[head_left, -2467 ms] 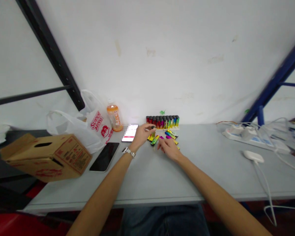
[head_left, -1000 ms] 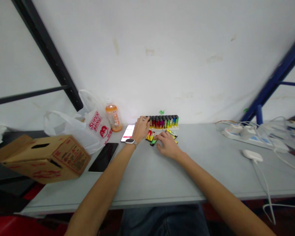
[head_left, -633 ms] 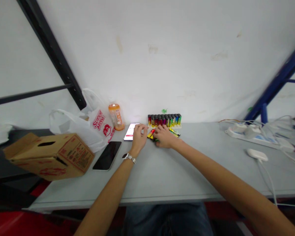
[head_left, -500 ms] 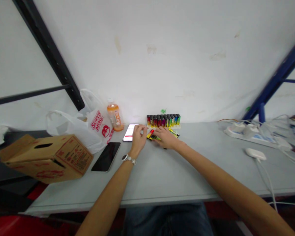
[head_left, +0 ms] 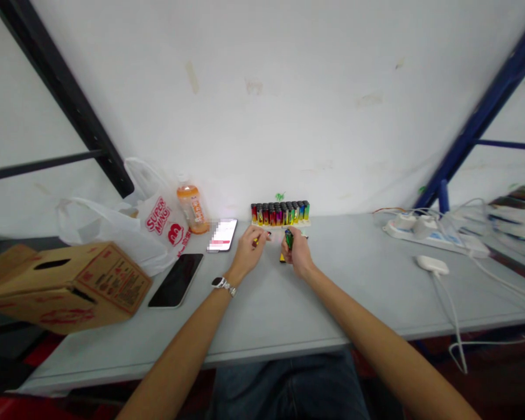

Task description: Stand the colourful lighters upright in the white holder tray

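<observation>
Colourful lighters with dark tops (head_left: 280, 214) stand upright in rows on a pale base near the wall. My left hand (head_left: 247, 249), with a watch (head_left: 224, 284) at the wrist, is closed on a small red and yellow lighter (head_left: 256, 240). To its right, my right hand (head_left: 298, 252) grips green lighters (head_left: 289, 238); their exact count is hidden by the fingers. A yellow piece (head_left: 282, 257) shows just below the right fingers. Both hands are in front of the rows, slightly apart.
On the left are a cardboard box (head_left: 70, 286), a white plastic bag (head_left: 153, 233), an orange-capped bottle (head_left: 193, 207), a dark phone (head_left: 177, 281) and a lit phone (head_left: 223, 235). A power strip (head_left: 437, 236) with cables and a white adapter (head_left: 433, 265) lie right.
My right hand has lifted from the loose lighters and turned, closing on green ones. My left hand has taken hold of a red and yellow lighter. The view has shifted a little.
</observation>
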The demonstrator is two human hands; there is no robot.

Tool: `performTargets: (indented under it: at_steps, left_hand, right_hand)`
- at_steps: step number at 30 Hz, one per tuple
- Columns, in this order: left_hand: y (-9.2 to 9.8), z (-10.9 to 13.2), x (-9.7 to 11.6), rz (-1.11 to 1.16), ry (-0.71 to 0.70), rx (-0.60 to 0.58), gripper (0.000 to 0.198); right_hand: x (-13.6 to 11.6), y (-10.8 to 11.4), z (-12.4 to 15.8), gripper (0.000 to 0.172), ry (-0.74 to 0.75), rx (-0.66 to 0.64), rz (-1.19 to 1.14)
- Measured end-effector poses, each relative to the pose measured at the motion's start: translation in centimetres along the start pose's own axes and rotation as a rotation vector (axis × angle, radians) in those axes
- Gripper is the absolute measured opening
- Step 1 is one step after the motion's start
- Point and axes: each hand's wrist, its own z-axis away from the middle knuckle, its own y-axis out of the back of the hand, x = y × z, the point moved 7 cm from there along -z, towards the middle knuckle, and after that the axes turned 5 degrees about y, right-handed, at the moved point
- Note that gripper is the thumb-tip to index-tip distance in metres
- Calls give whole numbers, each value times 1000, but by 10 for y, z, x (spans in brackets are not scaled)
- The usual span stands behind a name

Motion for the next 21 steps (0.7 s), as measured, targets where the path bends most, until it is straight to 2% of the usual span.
performTargets:
  at_steps: [3,8,13,15,18,21]
  left_hand:
    - [-4,0,1,5,-46,-22,33]
    - [-6,0,0,-22,-66,-38,33]
    - [-6,1,1,-39,-51,-42,34]
    - [-7,1,1,-41,-48,-51,35]
    - [-7,2,3,-40,-52,-63,35]
    - [-8,2,4,-37,-60,-67,34]
  right_hand:
    - [1,0,0,50,18,43,11]
    - [5,-2,2,50,-20,35,-37]
    - [11,-11,4,64,-110,-182,-179]
    - [11,-13,6,67,-112,-229,-196]
    - [12,-13,6,65,-118,-220,-183]
    - [14,-11,4,58,-123,-145,-130]
